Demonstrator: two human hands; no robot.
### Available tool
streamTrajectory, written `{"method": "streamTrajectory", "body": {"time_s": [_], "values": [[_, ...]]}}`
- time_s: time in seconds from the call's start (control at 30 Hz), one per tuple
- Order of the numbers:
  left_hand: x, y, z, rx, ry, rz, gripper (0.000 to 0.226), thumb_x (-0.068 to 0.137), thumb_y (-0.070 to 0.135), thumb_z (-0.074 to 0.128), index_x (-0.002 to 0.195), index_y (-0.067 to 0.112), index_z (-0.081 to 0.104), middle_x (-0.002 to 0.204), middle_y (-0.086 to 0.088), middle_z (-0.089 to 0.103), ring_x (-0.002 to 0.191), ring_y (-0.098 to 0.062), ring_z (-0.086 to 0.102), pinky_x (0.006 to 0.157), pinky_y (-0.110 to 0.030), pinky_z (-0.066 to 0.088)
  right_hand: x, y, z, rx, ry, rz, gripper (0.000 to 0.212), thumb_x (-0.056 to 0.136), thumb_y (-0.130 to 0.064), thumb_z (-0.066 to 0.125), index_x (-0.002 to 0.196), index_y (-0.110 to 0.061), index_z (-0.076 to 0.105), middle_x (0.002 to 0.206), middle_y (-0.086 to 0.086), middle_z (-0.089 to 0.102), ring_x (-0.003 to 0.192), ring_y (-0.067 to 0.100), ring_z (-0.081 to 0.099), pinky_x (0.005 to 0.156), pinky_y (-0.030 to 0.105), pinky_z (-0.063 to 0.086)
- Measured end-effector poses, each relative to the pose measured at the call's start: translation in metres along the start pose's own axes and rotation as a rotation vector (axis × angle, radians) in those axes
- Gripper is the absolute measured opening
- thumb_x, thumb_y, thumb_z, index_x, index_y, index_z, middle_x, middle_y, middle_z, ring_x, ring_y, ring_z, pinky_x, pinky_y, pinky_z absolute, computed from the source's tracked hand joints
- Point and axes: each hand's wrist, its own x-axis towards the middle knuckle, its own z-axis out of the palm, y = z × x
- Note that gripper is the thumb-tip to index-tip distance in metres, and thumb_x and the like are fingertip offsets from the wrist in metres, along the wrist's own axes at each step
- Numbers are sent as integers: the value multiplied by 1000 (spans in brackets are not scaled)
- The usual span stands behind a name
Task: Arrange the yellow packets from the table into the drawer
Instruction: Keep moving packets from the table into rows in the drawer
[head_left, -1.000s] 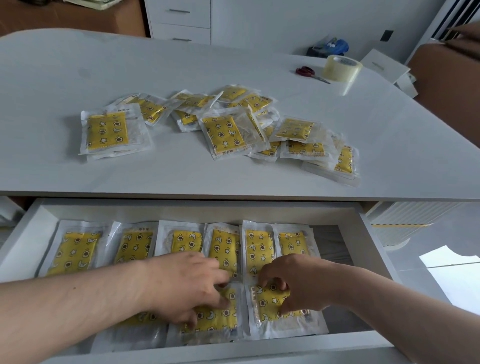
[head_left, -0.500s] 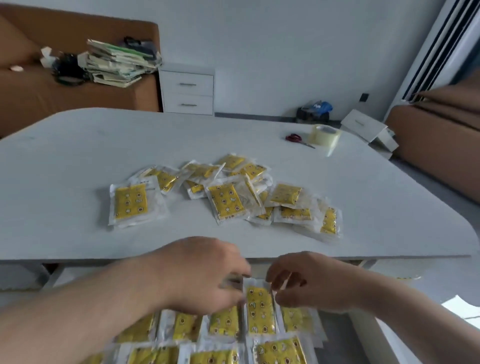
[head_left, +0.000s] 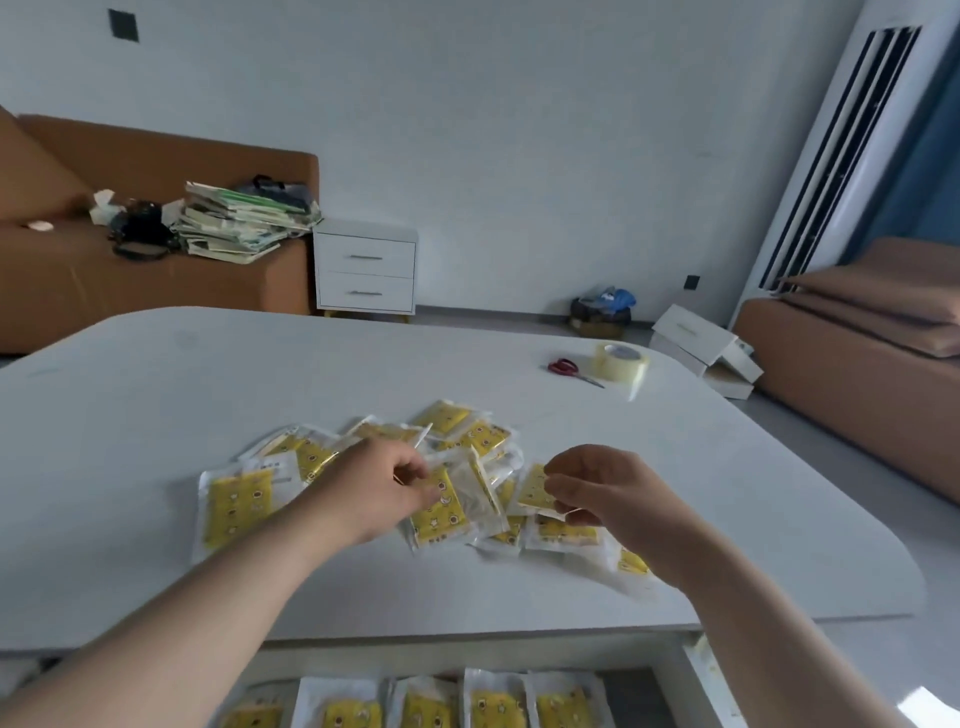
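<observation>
Several yellow packets in clear wrappers lie in a loose pile (head_left: 457, 436) in the middle of the white table (head_left: 156, 395). My left hand (head_left: 379, 488) is over the pile's left part, its curled thumb and fingers pinching the edge of a large yellow packet (head_left: 441, 514). To the right, the fingertips of my right hand (head_left: 608, 493) pinch the edge of a smaller yellow packet (head_left: 532, 488). One packet (head_left: 234, 504) lies apart at the left. Below the table's front edge the open drawer (head_left: 691, 675) shows a row of packets (head_left: 493, 701) laid side by side.
Red-handled scissors (head_left: 566, 368) and a roll of clear tape (head_left: 621, 361) lie at the table's far right. Behind the table are a brown sofa with stacked papers (head_left: 244, 223), a white nightstand (head_left: 366, 270), and white boxes (head_left: 696, 338) on the floor.
Both hands have left the drawer and moved up and forward onto the pile on the table. The view has tilted up, so only the drawer's back row shows.
</observation>
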Motion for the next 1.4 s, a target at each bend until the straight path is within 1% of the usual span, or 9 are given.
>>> {"method": "streamTrajectory", "body": {"time_s": [0.17,0.3,0.37,0.5,0.57,0.83,1.0,1.13,1.4], "values": [[17,-13,33,376,-1,5,56,86,59,54,136,34,49,139,4,47,125,-19,48,98,-33,43,26,23,-4,-310,112,-45,16,90,-23,64,103,-26,71,95,-14,68,87,6,66,85,29,55],[17,-26,46,502,-53,106,51,90,62,42,136,41,48,139,10,44,125,-18,46,100,-33,41,41,41,4,-657,22,-61,31,95,-27,55,124,-31,65,136,-14,53,125,16,48,106,30,37],[15,-28,46,459,-35,118,44,91,60,43,130,42,55,136,13,45,121,-15,50,97,-29,43,44,48,7,-702,-4,-35,29,96,-27,52,120,-32,67,136,-14,54,125,18,47,108,35,36],[14,-26,47,349,57,86,29,86,54,57,99,31,69,110,14,52,92,-12,59,77,-25,46,47,47,2,-602,92,1,21,90,-23,60,106,-26,73,97,-9,62,97,16,59,85,27,46],[14,-24,48,358,99,29,31,82,54,62,91,24,62,104,10,51,88,-13,56,71,-26,44,48,48,2,-652,141,0,24,88,-26,63,111,-27,70,104,-7,60,105,18,57,84,25,43],[21,-19,48,331,55,-277,60,76,53,69,119,18,48,116,-2,56,100,-23,60,83,-34,50,49,52,13,-872,194,250,65,79,-71,46,113,-17,57,112,5,53,112,28,48,92,34,41],[24,-19,46,208,39,-338,80,69,46,80,131,15,38,127,-6,54,110,-26,57,86,-34,49,51,50,18,-760,168,267,51,74,-53,57,118,-28,55,115,3,54,116,27,49,96,35,43],[28,-23,39,78,64,-340,62,66,31,82,115,15,47,110,-5,59,96,-24,60,81,-35,52,50,45,16,-602,199,257,49,77,-29,55,125,-28,56,114,2,56,111,24,53,96,35,48],[38,-33,25,-264,90,-344,39,72,8,78,107,1,60,107,-16,66,93,-31,63,76,-34,48,49,48,21,-834,262,269,63,76,-65,57,123,-22,54,123,3,52,119,29,44,99,35,36]]}}
